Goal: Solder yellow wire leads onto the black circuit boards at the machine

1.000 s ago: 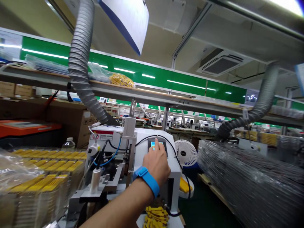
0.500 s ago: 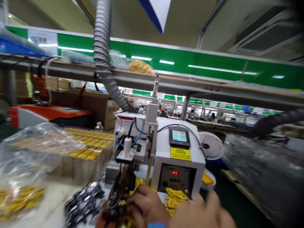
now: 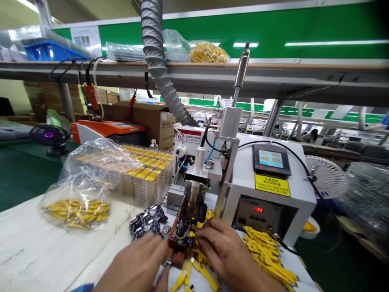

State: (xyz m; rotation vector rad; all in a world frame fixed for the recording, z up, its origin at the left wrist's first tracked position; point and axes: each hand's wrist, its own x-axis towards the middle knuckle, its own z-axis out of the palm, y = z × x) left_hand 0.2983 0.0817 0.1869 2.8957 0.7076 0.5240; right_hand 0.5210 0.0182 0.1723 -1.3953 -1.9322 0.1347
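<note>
My right hand (image 3: 225,247) is closed, with thumb and fingertips pinched on a yellow flex strip (image 3: 198,225) at the right side of the dark fixture (image 3: 182,233) under the bench machine's press head (image 3: 197,174). Left of the fixture's front is my left hand (image 3: 136,263), its fingers curled and slightly blurred. Anything between those fingers is hidden. Several loose yellow strips (image 3: 205,273) lie below my right hand. Dark circuit boards (image 3: 147,221) are heaped beyond my left hand. A larger pile of yellow strips (image 3: 267,257) lies right of my right hand.
The white machine (image 3: 273,154) has a touch screen (image 3: 271,159) and red digits. At left are a plastic bag of yellow strips (image 3: 77,213) and stacked clear trays (image 3: 146,190). A grey duct (image 3: 154,52) hangs above; a white fan (image 3: 326,176) stands right.
The view has tilted down and turned left. A blurred hand was at the right by the yellow pile; now one hand is on each side of the fixture.
</note>
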